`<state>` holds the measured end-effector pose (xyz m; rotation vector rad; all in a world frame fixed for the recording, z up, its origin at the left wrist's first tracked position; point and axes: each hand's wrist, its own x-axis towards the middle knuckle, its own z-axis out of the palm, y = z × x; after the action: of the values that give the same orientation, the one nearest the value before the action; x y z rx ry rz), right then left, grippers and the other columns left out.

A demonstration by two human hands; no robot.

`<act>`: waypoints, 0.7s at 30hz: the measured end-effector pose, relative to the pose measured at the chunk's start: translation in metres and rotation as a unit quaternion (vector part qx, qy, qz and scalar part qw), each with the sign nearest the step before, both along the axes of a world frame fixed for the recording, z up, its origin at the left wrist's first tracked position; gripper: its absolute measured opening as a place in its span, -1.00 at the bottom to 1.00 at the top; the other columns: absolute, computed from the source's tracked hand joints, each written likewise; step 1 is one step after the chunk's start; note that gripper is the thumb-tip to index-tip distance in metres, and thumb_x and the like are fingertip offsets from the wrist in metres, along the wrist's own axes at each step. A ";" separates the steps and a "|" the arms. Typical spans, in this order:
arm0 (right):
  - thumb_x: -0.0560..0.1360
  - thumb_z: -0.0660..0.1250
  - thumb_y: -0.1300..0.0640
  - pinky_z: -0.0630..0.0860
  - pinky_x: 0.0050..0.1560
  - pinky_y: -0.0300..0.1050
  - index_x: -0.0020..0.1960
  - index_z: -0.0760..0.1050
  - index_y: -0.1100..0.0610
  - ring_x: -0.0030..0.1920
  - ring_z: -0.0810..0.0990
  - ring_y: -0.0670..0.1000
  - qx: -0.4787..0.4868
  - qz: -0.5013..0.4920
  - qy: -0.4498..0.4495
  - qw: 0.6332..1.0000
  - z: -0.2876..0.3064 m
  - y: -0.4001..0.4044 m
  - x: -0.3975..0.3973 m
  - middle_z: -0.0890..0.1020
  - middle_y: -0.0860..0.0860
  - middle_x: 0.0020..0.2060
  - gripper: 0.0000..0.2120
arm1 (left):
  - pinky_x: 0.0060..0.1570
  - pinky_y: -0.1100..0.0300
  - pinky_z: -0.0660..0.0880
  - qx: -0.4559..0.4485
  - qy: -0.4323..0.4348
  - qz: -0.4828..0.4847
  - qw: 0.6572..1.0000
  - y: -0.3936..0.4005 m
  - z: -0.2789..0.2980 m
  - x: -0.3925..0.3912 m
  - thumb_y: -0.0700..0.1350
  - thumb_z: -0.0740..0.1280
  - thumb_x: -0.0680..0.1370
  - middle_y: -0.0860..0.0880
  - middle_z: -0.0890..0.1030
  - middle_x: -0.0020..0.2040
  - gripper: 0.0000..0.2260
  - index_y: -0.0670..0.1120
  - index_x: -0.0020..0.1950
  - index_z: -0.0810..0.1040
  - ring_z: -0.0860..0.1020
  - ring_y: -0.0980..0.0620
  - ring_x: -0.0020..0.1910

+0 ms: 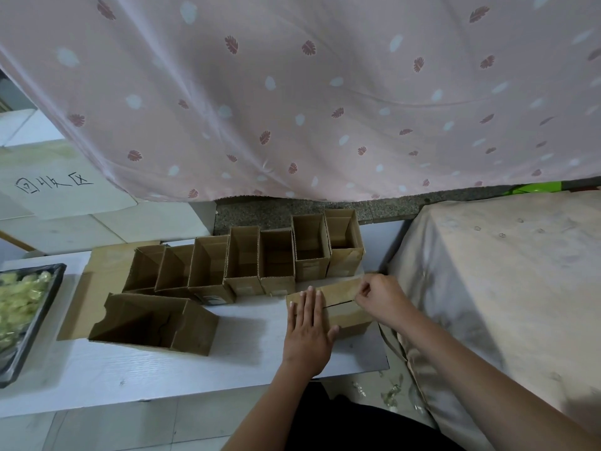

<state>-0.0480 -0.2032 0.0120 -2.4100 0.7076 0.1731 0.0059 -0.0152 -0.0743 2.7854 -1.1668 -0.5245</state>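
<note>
A small closed cardboard box (pixel 341 299) lies on the white table (pixel 162 369) at its right end, flaps meeting in a dark seam. My left hand (pixel 309 330) presses flat on the box's left part, fingers straight. My right hand (pixel 382 299) is over the box's right end, with thumb and finger pinched at the flap seam; what they pinch is too small to tell. Behind the box stands a row of several open, empty cardboard boxes (pixel 244 262).
A larger open box (pixel 153 323) lies on a flat cardboard sheet (pixel 104 265) at the left. A dark tray (pixel 22 317) of pale yellow-green pieces sits at the table's left edge. A cloth-covered block (pixel 507 288) stands to the right. A pink patterned curtain (pixel 292 92) hangs behind.
</note>
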 end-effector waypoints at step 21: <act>0.58 0.32 0.21 0.38 -0.22 -0.42 0.12 0.59 -0.01 -0.10 0.54 -0.16 0.041 -0.018 -0.005 0.999 -0.010 -0.006 -0.019 0.59 -0.03 -0.03 -0.81 | 0.54 -0.06 -0.35 0.004 0.001 0.007 1.000 0.003 -0.001 0.002 0.29 -0.20 0.65 -0.07 -0.43 0.57 -0.31 -0.08 0.58 -0.40 -0.46 -0.06 0.54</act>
<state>-0.0666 -0.2090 0.0016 -2.3167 0.7247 0.1710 0.0084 -0.0118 -0.0752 2.7963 -1.1465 -0.5315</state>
